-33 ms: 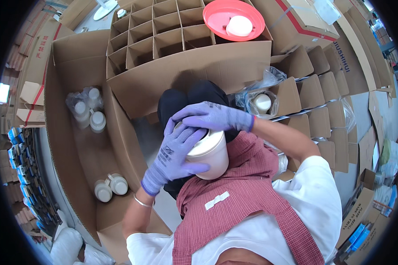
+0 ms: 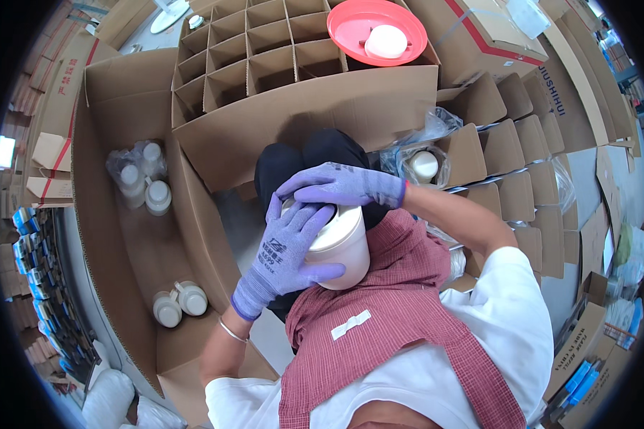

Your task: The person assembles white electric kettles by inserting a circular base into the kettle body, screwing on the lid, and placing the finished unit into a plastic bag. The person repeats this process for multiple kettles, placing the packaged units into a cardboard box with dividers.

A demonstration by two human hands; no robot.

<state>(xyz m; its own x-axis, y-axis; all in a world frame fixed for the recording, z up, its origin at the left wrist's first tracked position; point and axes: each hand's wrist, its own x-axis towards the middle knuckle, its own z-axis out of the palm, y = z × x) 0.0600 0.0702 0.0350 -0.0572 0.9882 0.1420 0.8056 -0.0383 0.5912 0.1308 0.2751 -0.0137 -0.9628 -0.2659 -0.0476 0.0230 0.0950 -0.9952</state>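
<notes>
A round white lidded container point(image 2: 342, 252), flask-like in shape, sits tilted on my lap, its base toward my apron. My left hand point(image 2: 283, 250), in a purple knitted glove, is wrapped round its left side, thumb on the wall and fingers across the top. From the right my right hand point(image 2: 340, 184), gloved alike, lies bent over the far top edge, its fingertips touching the left fingers. Between the hands a dark opening or gap shows at the lid point(image 2: 335, 227); the rest of the top is hidden under the gloves.
A long open carton point(image 2: 114, 243) on the left holds several white flask-like pieces point(image 2: 157, 196). Ahead stands a divided carton point(image 2: 308, 89) with a red basin point(image 2: 343, 36) on it. Cardboard dividers point(image 2: 515, 143) and a bagged white piece point(image 2: 423, 166) are at the right.
My left hand has turned slightly on the container, showing more of the back of the glove. The right hand stays almost where it was.
</notes>
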